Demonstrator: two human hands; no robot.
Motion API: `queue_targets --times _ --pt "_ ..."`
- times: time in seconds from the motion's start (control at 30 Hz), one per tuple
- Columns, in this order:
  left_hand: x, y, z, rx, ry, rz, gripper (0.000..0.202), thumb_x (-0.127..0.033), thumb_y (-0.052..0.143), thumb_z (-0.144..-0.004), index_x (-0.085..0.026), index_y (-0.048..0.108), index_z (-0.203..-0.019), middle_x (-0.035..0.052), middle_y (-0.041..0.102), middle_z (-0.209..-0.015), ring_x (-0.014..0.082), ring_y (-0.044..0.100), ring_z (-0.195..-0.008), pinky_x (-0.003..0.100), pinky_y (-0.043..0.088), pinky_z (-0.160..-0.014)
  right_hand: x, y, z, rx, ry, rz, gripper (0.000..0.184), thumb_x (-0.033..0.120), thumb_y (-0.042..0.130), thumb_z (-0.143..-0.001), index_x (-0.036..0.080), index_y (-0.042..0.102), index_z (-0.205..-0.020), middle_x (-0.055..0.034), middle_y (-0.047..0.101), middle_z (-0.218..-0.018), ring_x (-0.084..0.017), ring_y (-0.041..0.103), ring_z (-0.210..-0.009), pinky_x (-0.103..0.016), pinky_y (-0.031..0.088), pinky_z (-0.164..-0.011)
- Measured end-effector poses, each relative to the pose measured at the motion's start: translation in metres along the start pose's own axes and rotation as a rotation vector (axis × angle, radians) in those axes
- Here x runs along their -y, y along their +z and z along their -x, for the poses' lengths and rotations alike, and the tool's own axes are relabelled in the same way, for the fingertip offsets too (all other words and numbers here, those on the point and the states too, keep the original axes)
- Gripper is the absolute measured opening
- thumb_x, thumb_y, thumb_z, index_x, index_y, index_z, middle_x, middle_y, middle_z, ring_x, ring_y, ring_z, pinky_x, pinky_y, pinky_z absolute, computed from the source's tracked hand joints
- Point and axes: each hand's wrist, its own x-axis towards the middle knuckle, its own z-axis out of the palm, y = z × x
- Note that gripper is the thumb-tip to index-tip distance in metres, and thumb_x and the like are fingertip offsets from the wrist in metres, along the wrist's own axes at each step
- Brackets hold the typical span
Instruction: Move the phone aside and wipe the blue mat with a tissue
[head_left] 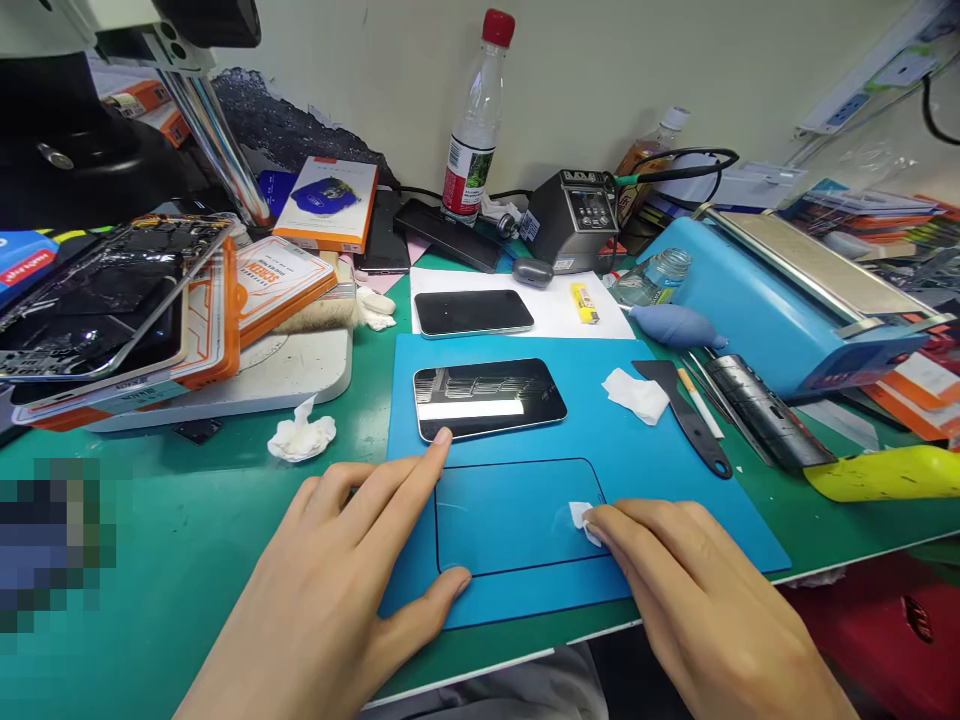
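Observation:
A clear screen glass with a thin black border (pixel 517 515) lies flat on a blue mat (pixel 675 540). My left hand (pixel 352 570) is spread at its left end, the thumb by the lower left corner and a fingertip by the upper left one. In my right hand (pixel 697 590) a small piece of white tissue (pixel 583 520) is pinched, pressed to the glass near its right end. Just behind the glass lies a phone (pixel 490 397) with a dark, reflective screen. A crumpled tissue (pixel 636 395) and a black plastic scraper (pixel 682 415) lie to the right on the mat.
Another phone (pixel 474 312) and a yellow lighter (pixel 584 303) rest on white paper. A blue machine (pixel 772 300), an air blower bulb (pixel 675 326) and a yellow-handled tool (pixel 885 474) stand or lie at right. Stacked boxes and phone parts (pixel 120 300) crowd the left. A bottle (pixel 474 130) stands behind.

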Motion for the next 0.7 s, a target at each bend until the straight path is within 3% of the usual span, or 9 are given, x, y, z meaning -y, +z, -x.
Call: queue_targets --times 0.27,0.47,0.57,0.7 --pt "0.008 0.005 0.001 -0.044 0.067 -0.057 0.083 -0.053 0.063 -0.105 -0.032 0.022 -0.174 -0.0011 0.075 -0.14 0.0236 0.068 -0.117 0.034 0.058 -0.097 0.035 0.012 -0.035 -0.057 -0.031 -0.147 0.025 0.005 0.043 -0.114 0.008 0.066 -0.122 -0.0095 0.062 -0.102 -0.021 0.053 -0.09 -0.034 0.044 -0.079" --pt "0.014 0.009 0.004 -0.062 0.096 -0.095 0.083 -0.057 0.064 -0.104 -0.031 0.027 -0.173 -0.0021 0.074 -0.141 0.0237 0.068 -0.118 0.034 0.057 -0.098 0.001 0.009 -0.039 0.013 0.059 -0.031 0.022 0.006 0.045 -0.113 0.012 0.066 -0.111 -0.007 0.057 -0.1 -0.022 0.051 -0.092 -0.035 0.041 -0.083" --pt "0.015 0.008 0.005 -0.062 0.096 -0.098 0.082 -0.056 0.063 -0.104 -0.032 0.026 -0.173 -0.0026 0.075 -0.14 0.0228 0.069 -0.117 0.033 0.058 -0.096 -0.012 0.006 -0.034 -0.014 0.065 0.012 0.021 0.004 0.045 -0.113 0.011 0.064 -0.118 -0.0078 0.058 -0.104 -0.022 0.053 -0.095 -0.035 0.041 -0.085" --pt "0.016 0.008 0.005 -0.073 0.112 -0.101 0.083 -0.056 0.064 -0.104 -0.03 0.026 -0.173 -0.0019 0.075 -0.14 0.0225 0.069 -0.117 0.032 0.056 -0.099 0.005 0.01 -0.039 -0.011 0.035 0.025 0.026 -0.001 0.042 -0.109 0.01 0.064 -0.117 -0.0084 0.057 -0.101 -0.022 0.052 -0.092 -0.035 0.042 -0.084"
